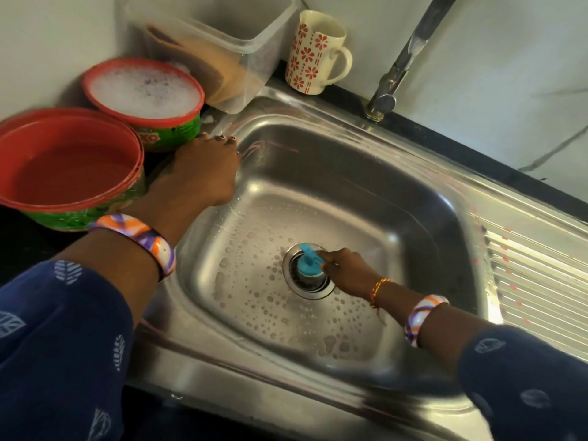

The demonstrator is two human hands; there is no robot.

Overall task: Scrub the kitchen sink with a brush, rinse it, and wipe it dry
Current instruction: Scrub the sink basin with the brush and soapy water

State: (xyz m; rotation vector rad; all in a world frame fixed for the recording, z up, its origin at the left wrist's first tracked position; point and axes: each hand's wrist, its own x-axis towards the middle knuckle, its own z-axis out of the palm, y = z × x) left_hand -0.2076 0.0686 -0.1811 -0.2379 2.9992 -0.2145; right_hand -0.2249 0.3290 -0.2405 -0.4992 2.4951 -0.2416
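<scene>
Nearest, two dark blue sleeves [57, 338] with a pale leaf print reach in from the bottom corners, each wrist wearing an orange, purple and white bangle [149, 240]. The right hand [346, 272] is down in the basin of the steel sink [413, 198], its fingers pinching a blue brush [308, 262] that stands in the round drain [307, 272] just left of the knuckles. A thin orange thread circles that wrist. Soapy droplets and foam patches cover the sink floor around and in front of this hand.

Farther left and higher, the left hand [203, 170] lies flat with fingers straight and relaxed on the sink's left rim, holding nothing. Just left of it sits a red tub [63, 167] with green sides, filled with water. Beyond the fingertips stands a second red-rimmed tub [143, 90] full of suds. Behind that is a clear plastic box [222, 49], then a cream mug [315, 52] with red flowers. Far beyond the right hand, the tap [401, 65] rises against the wall, and a ribbed draining board [541, 281] lies to its right.
</scene>
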